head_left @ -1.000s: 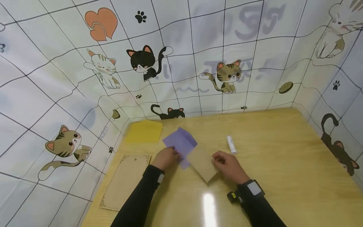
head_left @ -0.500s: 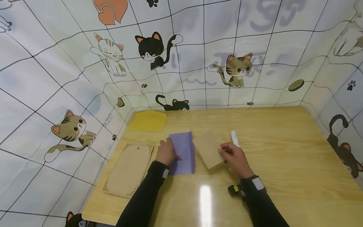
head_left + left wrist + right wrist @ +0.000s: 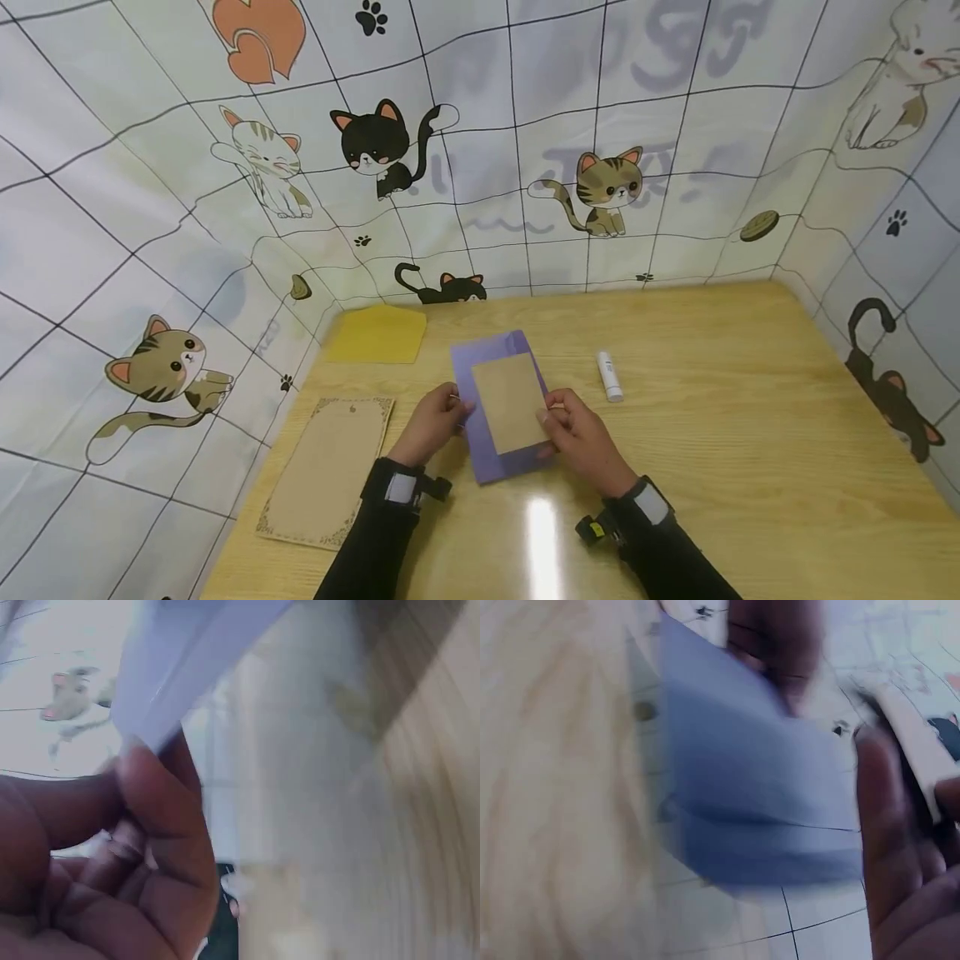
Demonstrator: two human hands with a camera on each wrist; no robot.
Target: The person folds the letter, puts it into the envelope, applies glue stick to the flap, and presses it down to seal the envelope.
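In the head view my left hand (image 3: 433, 423) pinches the left edge of a purple envelope (image 3: 491, 465) between thumb and fingers. The left wrist view shows this pinch close up on a corner of the purple envelope (image 3: 187, 660). My right hand (image 3: 585, 437) grips a small folded sheet of tan paper (image 3: 512, 404) by its right edge. That sheet overlaps the middle of the envelope in the head view. From the right wrist, the folded tan paper (image 3: 919, 742) stands apart from the blurred envelope (image 3: 757, 772).
A white glue stick (image 3: 610, 377) lies to the right of the hands. Tan bordered letter sheets (image 3: 326, 471) lie at the left, with a yellow envelope (image 3: 377, 335) behind them. A cat-patterned curtain (image 3: 480, 192) encloses the wooden table (image 3: 750, 433).
The envelope has turned and been lifted into the left hand's pinch. My right hand has brought the tan paper leftward, from beside the envelope to in front of it.
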